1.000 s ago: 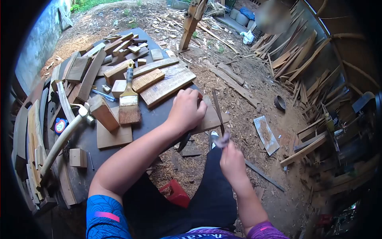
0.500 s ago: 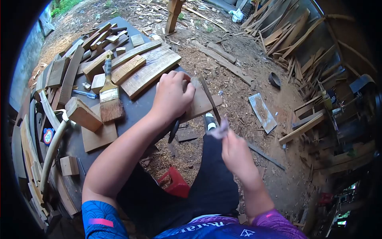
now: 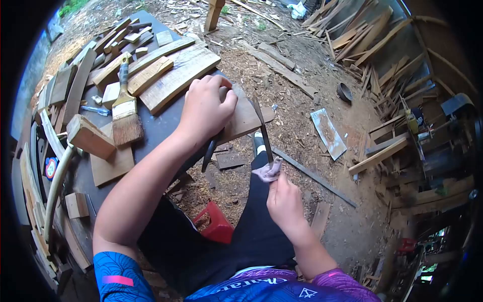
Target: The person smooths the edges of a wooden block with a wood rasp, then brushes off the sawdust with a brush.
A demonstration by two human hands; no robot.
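My left hand (image 3: pixel 207 106) is closed over a flat wooden piece (image 3: pixel 245 117) that juts past the table's edge. Below that hand hangs a dark bar-like part (image 3: pixel 209 155) whose kind I cannot make out. In my right hand (image 3: pixel 286 202) is a long, narrow, dark file (image 3: pixel 264 132), its near end wrapped in a pale cloth (image 3: pixel 269 171). The file crosses the protruding end of the wooden piece and appears to touch its edge. The fingertips of my left hand are partly hidden.
Wood blocks and a paintbrush (image 3: pixel 126 121) crowd the dark table (image 3: pixel 166 123) on the left. A red plastic stool (image 3: pixel 217 224) stands between my legs. Wood shavings cover the ground, and scrap boards (image 3: pixel 365 38) lean at the right.
My right hand has moved slightly down and left with the file, now less blurred. My left hand stays on the wooden piece. The whole view has shifted a little.
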